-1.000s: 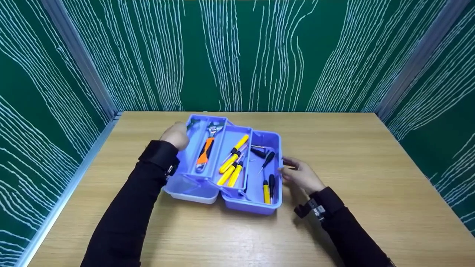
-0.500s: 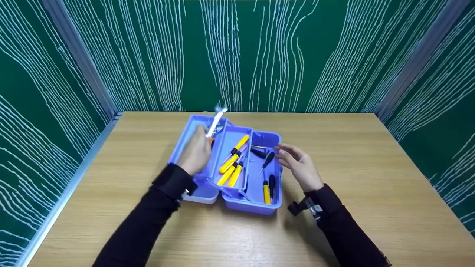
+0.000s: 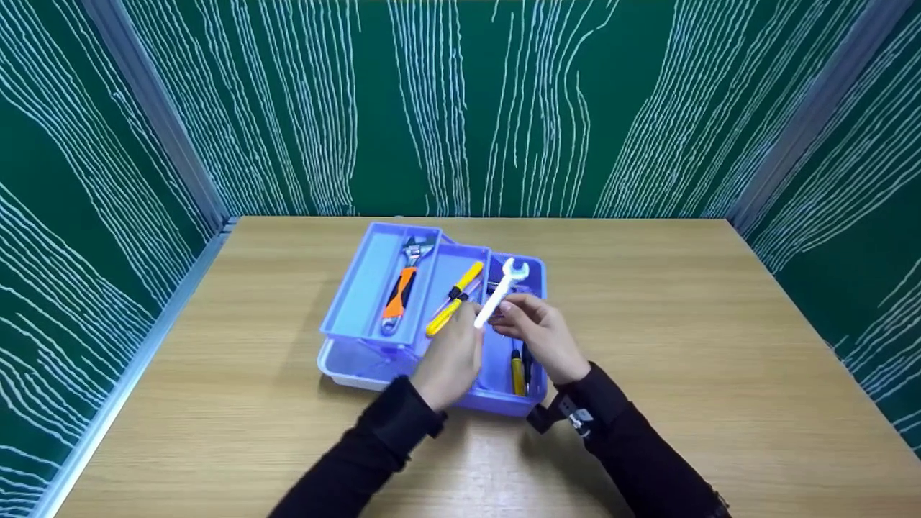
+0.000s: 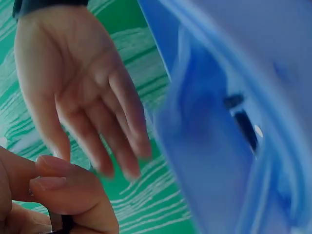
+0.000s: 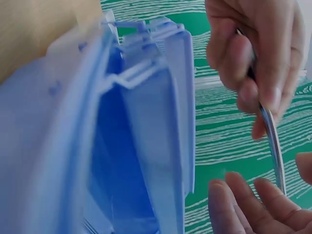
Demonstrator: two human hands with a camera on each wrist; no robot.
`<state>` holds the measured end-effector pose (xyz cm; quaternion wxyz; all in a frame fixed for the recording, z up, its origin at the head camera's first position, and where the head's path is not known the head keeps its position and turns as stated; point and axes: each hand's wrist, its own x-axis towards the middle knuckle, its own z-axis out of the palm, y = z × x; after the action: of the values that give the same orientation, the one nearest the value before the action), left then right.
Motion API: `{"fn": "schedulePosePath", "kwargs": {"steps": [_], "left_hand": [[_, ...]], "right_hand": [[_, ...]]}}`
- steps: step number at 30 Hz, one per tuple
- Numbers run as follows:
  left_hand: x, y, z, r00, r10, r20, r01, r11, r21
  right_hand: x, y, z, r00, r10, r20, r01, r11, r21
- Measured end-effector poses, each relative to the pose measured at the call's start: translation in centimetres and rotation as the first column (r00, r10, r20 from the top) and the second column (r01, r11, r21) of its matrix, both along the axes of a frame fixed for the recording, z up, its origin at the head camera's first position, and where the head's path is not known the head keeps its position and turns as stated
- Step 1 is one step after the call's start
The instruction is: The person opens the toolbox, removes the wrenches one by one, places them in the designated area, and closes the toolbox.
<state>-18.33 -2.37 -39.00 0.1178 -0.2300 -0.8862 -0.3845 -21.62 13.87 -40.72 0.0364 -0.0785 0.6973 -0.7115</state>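
My left hand [image 3: 447, 360] grips a shiny open-end wrench [image 3: 498, 293] over the toolbox, its open jaw pointing up and away. Its curled fingers also show in the right wrist view, around the wrench [image 5: 274, 146]. My right hand [image 3: 550, 342] is close beside the wrench shaft, fingers loosely extended, thumb apart. The left wrist view shows this right hand [image 4: 85, 73] with its palm turned to the camera. Below both hands is the opened purple toolbox [image 3: 352, 280]. An adjustable wrench [image 3: 398, 296] with an orange and black handle lies in its left tray.
Yellow-handled screwdrivers [image 3: 466, 278] lie in the middle tray, partly behind my left hand. Another yellow screwdriver [image 3: 517, 375] is in the deep right compartment, beside a dark handle. The toolbox stands on a wooden table [image 3: 683, 324] before green, white-streaked panels [image 3: 633, 65].
My left hand has lifted the wrench out of the left tray and carried it right, across the toolbox. My right hand has left the box's right rim and moved inward to the wrench.
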Motion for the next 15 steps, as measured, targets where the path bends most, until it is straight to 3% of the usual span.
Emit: {"fn": "schedulePosePath", "kwargs": {"steps": [8, 15], "left_hand": [[0.7, 1.9, -1.1, 0.999, 0.048, 0.024, -0.049, 0.998, 0.029], [0.6, 1.8, -1.1, 0.994, 0.006, 0.112, -0.01, 0.999, 0.04]], "right_hand": [[0.2, -0.8, -0.8, 0.997, -0.08, 0.008, 0.08, 0.995, -0.059], [0.4, -0.3, -0.8, 0.995, -0.09, 0.035, 0.093, 0.993, -0.072]]}}
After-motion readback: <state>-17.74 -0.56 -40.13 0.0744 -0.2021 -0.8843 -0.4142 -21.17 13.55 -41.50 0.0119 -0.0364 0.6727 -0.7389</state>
